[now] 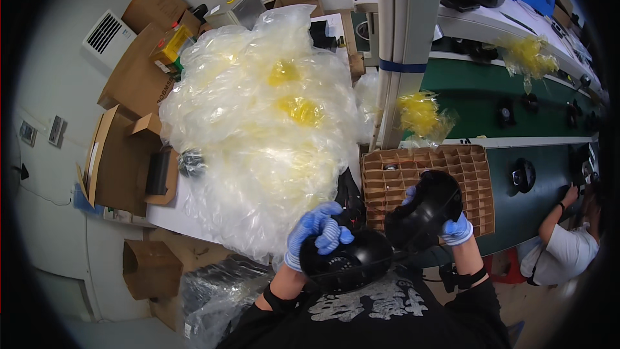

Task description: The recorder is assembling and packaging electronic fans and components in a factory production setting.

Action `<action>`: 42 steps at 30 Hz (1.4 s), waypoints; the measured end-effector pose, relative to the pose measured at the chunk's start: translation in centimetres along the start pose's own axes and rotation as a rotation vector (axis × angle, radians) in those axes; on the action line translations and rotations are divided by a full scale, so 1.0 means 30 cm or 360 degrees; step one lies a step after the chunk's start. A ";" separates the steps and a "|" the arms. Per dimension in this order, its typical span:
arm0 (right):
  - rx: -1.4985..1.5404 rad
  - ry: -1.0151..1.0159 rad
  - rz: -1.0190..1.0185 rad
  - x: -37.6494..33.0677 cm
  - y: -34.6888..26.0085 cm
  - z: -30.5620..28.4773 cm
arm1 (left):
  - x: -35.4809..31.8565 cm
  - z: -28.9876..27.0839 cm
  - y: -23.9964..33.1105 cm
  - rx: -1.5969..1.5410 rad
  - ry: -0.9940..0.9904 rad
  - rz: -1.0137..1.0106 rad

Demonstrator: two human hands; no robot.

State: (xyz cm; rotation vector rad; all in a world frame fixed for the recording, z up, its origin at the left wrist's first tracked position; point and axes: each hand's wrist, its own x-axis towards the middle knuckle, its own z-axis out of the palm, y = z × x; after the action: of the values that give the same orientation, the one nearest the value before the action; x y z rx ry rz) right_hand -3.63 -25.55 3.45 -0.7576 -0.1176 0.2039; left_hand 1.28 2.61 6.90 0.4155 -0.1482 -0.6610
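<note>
My left hand [316, 232], in a blue striped glove, has its fingers curled over the upper left of a glossy black rounded plastic shell [355, 262] close to my body. My right hand [457, 230], gloved the same way, grips a second black rounded shell [426, 210] that is tilted upward. Blue fingertips also show at that shell's far left edge. The two shells are side by side, nearly touching. Below the right shell lies a brown cardboard divider grid [475, 184], partly covered by it.
A large heap of clear plastic bags [252, 123] covers the table to the left. Behind the divider grid rises a grey post [403, 45]. A green conveyor [465, 90] carries black parts at right, where another person [562, 245] sits. Cardboard boxes [152, 268] stand at left.
</note>
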 end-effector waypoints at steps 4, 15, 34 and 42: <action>-0.0031 0.0065 -0.0084 -0.020 0.029 -0.015 | 0.023 0.005 -0.001 0.0047 -0.0104 0.0093; 0.0465 0.0636 -0.0413 0.006 0.087 -0.089 | 0.069 0.008 -0.078 0.0805 0.0015 0.0078; 0.0799 0.1798 -0.0528 0.184 -0.329 -0.799 | 0.135 -0.142 -0.036 0.0105 0.0066 -0.0036; 0.0238 0.1569 -0.0448 0.221 -0.374 -0.831 | 0.200 -0.139 -0.019 -0.0292 -0.0046 -0.0041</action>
State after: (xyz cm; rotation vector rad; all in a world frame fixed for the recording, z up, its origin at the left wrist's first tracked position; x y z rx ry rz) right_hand 8.85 -48.67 -6.55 -0.6145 0.7162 -0.4341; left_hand 6.74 -0.17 2.89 0.2321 -0.1086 -0.6996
